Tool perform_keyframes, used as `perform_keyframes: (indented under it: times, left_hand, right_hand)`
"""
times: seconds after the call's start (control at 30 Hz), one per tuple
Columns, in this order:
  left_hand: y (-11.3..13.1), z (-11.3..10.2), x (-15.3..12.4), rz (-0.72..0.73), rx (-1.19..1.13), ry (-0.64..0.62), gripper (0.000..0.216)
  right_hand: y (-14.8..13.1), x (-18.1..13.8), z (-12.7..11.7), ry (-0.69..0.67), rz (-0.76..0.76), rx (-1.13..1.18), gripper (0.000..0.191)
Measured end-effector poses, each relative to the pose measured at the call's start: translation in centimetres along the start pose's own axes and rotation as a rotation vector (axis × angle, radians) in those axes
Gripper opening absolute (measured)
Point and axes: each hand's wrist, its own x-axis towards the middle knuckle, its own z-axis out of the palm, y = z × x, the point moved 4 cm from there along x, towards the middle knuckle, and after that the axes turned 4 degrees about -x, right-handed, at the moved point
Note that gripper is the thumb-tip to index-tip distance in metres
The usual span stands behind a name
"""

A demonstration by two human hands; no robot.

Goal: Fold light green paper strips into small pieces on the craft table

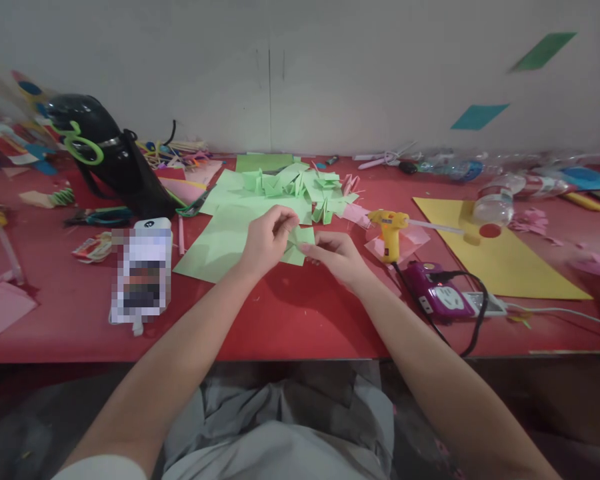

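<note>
Between my two hands is a small piece of folded green paper point(304, 235), held above the front of the red table. My left hand point(270, 235) pinches its upper left part, fingers curled and closed. On the right edge, my right hand point(337, 255) grips the same paper between thumb and fingers. Light green paper sheets point(213, 240) lie under and beside my left hand. Just beyond my hands, several folded green paper pieces point(290, 181) are gathered on the sheets. Parts of the held paper are hidden by my fingers.
To the right stand a yellow glue gun point(391, 233), a purple power socket point(437, 297) with a black cord, and a yellow sheet point(520, 260). At left are a phone point(143, 273) and a black bottle case point(113, 157). Plastic bottles point(495, 200) lie at the back right.
</note>
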Motion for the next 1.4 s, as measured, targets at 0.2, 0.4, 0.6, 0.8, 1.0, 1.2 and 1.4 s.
perform_keyframes:
  times: [0.2,0.4,0.6,0.8,1.0,1.2,1.4]
  left_hand:
    - [-1.5,-0.5,0.4,-0.236,-0.184,-0.22,0.04]
    - [-0.8,-1.0,0.7,-0.133,-0.056,-0.067,0.041]
    - [-1.3,-1.1,0.6,-0.254,-0.261,-0.187,0.041]
    - [-1.5,-1.5,0.7,-0.254,-0.251,-0.083,0.039]
    - [-2.3,-0.8,0.3,-0.54,-0.509,-0.121,0.057]
    - [-2.0,-0.9,0.3,-0.391,-0.359,-0.213,0.043]
    - [-1.7,-0.7,0.1,-0.349,-0.258,-0.137,0.034]
  right_hand:
    - [0.2,-0.2,-0.3,0.013,0.017,0.005,0.037]
    - [0.3,0.1,-0.2,0.037,0.009,0.037,0.037]
    - [0.6,-0.1,-0.7,0.049,0.034,0.05,0.035]
    - [0.6,0.1,-0.5,0.092,0.072,0.052,0.038]
    - [1.0,0.3,-1.0,0.143,0.091,0.133,0.038]
    - [0.8,0.3,-0.8,0.085,0.069,0.085,0.039]
    - [0.8,0.4,-1.0,0.163,0.085,0.066,0.039]
